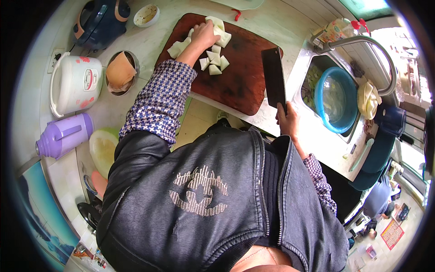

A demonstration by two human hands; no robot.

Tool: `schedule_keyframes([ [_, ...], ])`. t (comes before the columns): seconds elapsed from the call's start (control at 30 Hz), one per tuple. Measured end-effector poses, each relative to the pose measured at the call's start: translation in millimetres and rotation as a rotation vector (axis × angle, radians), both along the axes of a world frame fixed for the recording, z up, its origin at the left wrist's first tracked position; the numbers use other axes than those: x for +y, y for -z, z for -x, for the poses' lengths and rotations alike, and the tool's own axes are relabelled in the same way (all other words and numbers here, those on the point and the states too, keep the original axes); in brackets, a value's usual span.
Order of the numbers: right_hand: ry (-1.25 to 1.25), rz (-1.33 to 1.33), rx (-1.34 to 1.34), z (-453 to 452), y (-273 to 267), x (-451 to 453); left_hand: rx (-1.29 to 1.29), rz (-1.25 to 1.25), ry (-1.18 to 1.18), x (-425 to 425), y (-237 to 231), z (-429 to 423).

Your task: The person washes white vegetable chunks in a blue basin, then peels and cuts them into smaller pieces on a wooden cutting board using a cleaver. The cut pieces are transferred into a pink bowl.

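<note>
My left hand (205,34) reaches over the far side of a dark reddish-brown chopping board (238,85), its fingers and thumb around a pale melon slab (222,37). Smaller cut melon chunks (214,57) lie on the board just nearer to me, and more pale pieces (178,48) sit left of the wrist. My right hand (288,119) grips the handle of a dark cleaver (273,76). The broad blade points away from me over the board's right edge, apart from the melon.
At right, a blue basin (319,102) of water stands in the sink (304,90) under a curved faucet (390,68). Along the left are a bowl with pork-like meat (120,73), a rice cooker (78,85), a purple thermos (64,136) and a large cut melon (103,149). A red chilli (237,14) lies beyond the board.
</note>
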State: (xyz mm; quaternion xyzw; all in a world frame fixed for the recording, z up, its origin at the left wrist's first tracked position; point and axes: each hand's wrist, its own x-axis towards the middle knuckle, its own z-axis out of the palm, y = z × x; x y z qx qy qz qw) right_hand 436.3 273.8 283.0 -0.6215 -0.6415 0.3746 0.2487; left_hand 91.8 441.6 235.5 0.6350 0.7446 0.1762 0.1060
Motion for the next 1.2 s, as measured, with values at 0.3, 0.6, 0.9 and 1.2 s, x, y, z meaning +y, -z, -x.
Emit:
schedule_keyframes([
  [0.3, -0.005, -0.037, 0.006, -4.8, -7.6, 4.7, -0.566, -0.031, 0.191, -6.0, 7.9, -57.9],
  [0.6, -0.161, -0.328, -0.220, 13.5, -24.3, 18.3, -0.579, -0.247, 0.100, -55.1, 25.9, -103.9],
  [0.9, -0.281, -0.417, -0.296, 32.5, -43.4, 41.9, -0.631, -0.285, 0.048, -60.0, 22.8, -103.5],
  [1.2, -0.345, -0.240, -0.496, 53.1, -9.2, 63.4, -0.460, -0.368, 0.046, -60.3, 27.4, -104.0],
])
